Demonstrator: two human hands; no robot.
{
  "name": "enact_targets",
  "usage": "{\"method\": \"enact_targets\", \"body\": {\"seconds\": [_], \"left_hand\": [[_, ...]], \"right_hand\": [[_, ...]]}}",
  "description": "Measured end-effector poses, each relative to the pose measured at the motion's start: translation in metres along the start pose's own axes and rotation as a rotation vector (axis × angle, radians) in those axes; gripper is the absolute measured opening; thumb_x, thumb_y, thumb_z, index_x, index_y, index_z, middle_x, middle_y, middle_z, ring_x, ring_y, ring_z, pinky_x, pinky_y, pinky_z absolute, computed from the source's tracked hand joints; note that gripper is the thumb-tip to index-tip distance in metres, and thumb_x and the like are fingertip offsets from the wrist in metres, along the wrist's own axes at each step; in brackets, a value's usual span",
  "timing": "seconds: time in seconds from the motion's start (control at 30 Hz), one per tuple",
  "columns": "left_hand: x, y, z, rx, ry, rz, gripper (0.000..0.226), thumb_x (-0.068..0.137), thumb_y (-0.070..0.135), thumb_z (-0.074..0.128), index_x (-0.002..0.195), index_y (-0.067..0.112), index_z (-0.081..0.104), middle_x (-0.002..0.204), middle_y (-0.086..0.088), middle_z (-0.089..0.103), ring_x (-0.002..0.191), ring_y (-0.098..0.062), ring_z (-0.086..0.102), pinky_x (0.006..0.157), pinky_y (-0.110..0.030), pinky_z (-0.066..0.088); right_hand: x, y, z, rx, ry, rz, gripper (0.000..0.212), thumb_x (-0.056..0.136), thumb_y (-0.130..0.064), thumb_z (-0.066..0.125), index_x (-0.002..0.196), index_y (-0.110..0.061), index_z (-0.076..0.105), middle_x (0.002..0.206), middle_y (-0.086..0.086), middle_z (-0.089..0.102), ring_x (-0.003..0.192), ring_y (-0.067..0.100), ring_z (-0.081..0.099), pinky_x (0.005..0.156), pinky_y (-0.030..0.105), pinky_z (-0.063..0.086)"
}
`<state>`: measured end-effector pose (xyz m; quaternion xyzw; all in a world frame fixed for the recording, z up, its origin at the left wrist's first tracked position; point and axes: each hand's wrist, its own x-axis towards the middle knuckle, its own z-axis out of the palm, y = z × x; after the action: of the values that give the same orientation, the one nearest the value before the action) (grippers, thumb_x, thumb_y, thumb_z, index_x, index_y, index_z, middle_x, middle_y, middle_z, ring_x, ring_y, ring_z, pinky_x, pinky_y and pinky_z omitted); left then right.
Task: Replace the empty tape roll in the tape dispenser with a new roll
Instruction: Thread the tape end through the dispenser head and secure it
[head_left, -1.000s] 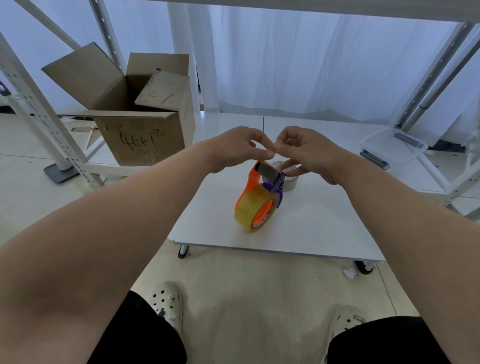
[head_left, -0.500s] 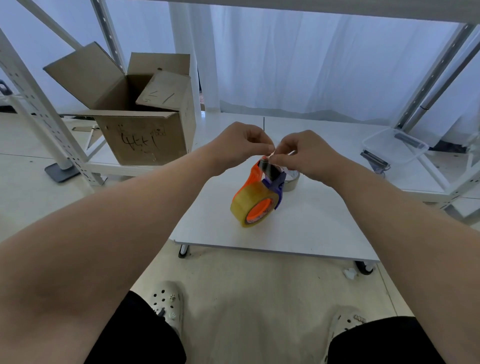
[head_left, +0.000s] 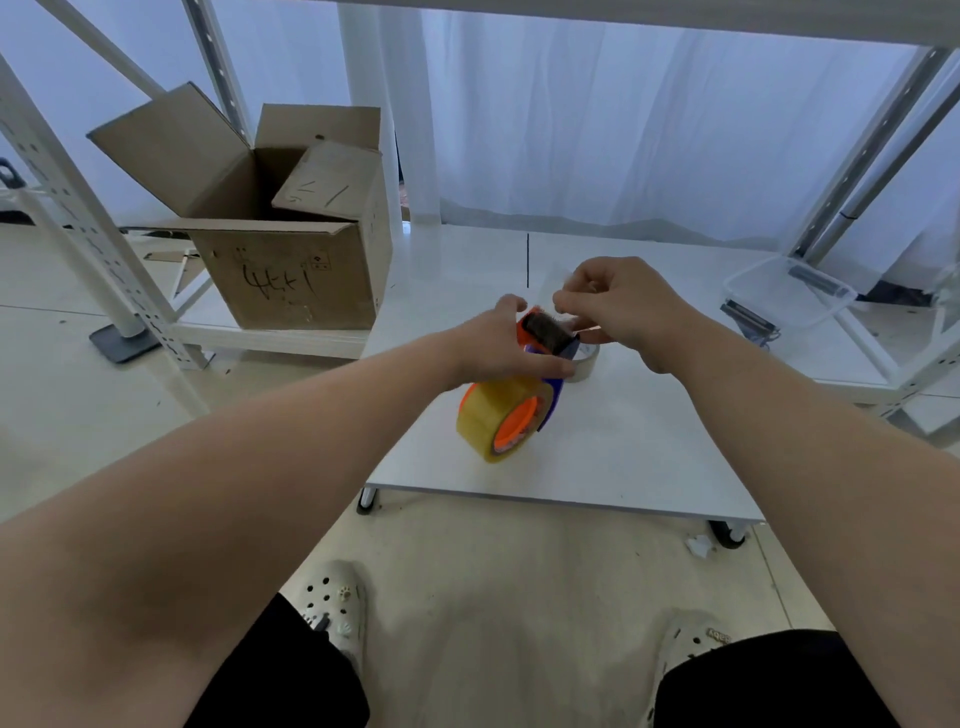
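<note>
The tape dispenser, loaded with a yellow tape roll, stands upright on the white table. The left hand grips its body. At 1 o'clock, the right hand pinches the clear tape end. The emptied roll lies just behind.

Left hand gripping orange tape dispenser above white table, yellow tape roll mounted, right hand pinching tape end
</note>
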<state>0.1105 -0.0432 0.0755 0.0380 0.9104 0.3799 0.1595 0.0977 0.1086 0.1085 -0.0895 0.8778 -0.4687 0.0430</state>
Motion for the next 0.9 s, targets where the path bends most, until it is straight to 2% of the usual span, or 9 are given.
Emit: {"method": "enact_targets", "body": {"seconds": [0.1, 0.2, 0.37, 0.5, 0.6, 0.9], "left_hand": [[0.006, -0.006, 0.003, 0.162, 0.213, 0.07, 0.079, 0.068, 0.056, 0.074, 0.127, 0.015, 0.042, 0.117, -0.003, 0.056, 0.092, -0.017, 0.052, 0.071, -0.025, 0.048], [0.006, -0.009, 0.001, 0.204, 0.329, 0.177, 0.065, 0.07, 0.056, 0.072, 0.114, 0.015, 0.049, 0.104, 0.0, 0.054, 0.085, -0.016, 0.051, 0.059, -0.021, 0.041], [0.005, -0.012, 0.003, 0.202, 0.376, 0.232, 0.063, 0.071, 0.053, 0.072, 0.116, 0.017, 0.045, 0.105, 0.005, 0.046, 0.089, -0.015, 0.049, 0.07, -0.024, 0.04], [0.004, -0.013, 0.005, 0.209, 0.36, 0.216, 0.063, 0.071, 0.055, 0.071, 0.115, 0.018, 0.044, 0.106, 0.004, 0.047, 0.088, -0.015, 0.05, 0.071, -0.025, 0.04], [0.003, -0.01, 0.006, 0.198, 0.358, 0.225, 0.064, 0.072, 0.055, 0.07, 0.115, 0.017, 0.044, 0.106, 0.003, 0.047, 0.088, -0.016, 0.05, 0.07, -0.025, 0.041], [0.004, -0.016, 0.007, 0.306, 0.335, 0.245, 0.063, 0.071, 0.047, 0.074, 0.116, 0.015, 0.044, 0.111, -0.002, 0.05, 0.088, -0.019, 0.053, 0.072, -0.03, 0.049]], "right_hand": [[0.001, -0.001, 0.001, 0.119, 0.036, 0.047, 0.011, 0.089, -0.015, 0.062, 0.079, -0.015, 0.057, 0.1, 0.013, 0.067, 0.078, 0.02, 0.068, 0.069, 0.027, 0.056], [0.003, -0.001, 0.001, 0.231, 0.079, 0.093, 0.009, 0.09, -0.014, 0.059, 0.082, -0.012, 0.055, 0.095, 0.014, 0.067, 0.075, 0.02, 0.067, 0.068, 0.027, 0.059], [0.008, 0.002, 0.005, 0.224, 0.196, 0.178, 0.013, 0.089, -0.007, 0.054, 0.077, -0.007, 0.051, 0.091, 0.021, 0.067, 0.072, 0.023, 0.066, 0.073, 0.032, 0.06], [0.009, 0.002, 0.008, 0.163, 0.206, 0.142, 0.014, 0.091, -0.009, 0.05, 0.077, -0.01, 0.046, 0.084, 0.019, 0.066, 0.062, 0.018, 0.063, 0.062, 0.026, 0.058], [0.008, 0.001, 0.008, 0.122, 0.222, 0.113, 0.016, 0.091, -0.01, 0.049, 0.076, -0.01, 0.045, 0.084, 0.019, 0.068, 0.063, 0.02, 0.064, 0.065, 0.03, 0.058], [0.003, -0.001, 0.011, 0.173, 0.142, 0.144, 0.009, 0.095, -0.01, 0.043, 0.087, -0.008, 0.046, 0.075, 0.016, 0.067, 0.064, 0.027, 0.069, 0.064, 0.034, 0.061]]}}
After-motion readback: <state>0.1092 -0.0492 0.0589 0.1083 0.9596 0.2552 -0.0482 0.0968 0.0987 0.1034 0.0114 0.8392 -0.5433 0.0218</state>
